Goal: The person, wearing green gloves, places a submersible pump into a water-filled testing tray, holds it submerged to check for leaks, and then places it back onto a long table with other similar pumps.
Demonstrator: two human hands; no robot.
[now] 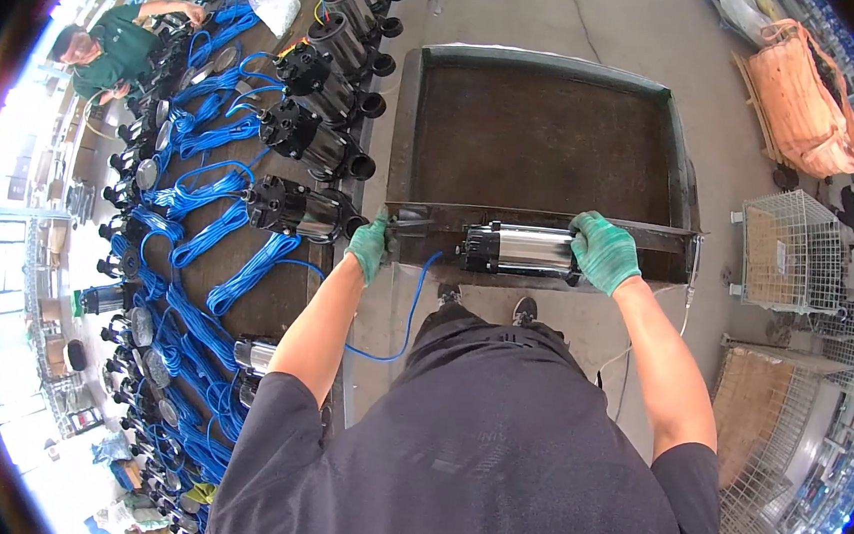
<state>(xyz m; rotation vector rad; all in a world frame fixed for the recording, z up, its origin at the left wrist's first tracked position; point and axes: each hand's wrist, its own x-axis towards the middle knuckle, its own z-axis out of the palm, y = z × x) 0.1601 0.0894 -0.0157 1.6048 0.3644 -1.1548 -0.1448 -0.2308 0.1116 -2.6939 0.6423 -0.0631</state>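
A submersible pump [527, 250] with a shiny steel body and black ends lies on its side on the near ledge of a dark metal tank [551, 217]. My right hand [606, 253], in a green glove, grips its right end with the fingers over the top. My left hand [369, 245], gloved alike, is closed at the tank's left corner; a dark, blurred metal piece [411, 220] juts from it, its kind unclear. A blue cable [408, 336] loops from the pump's left end down past my left forearm to the bench.
On the left bench [245, 283] stand several similar pumps [296, 209] with blue cable coils [251, 273]. A co-worker [113, 52] is at its far side. To the right are wire cages [794, 251] and an orange sack [807, 96] on a pallet.
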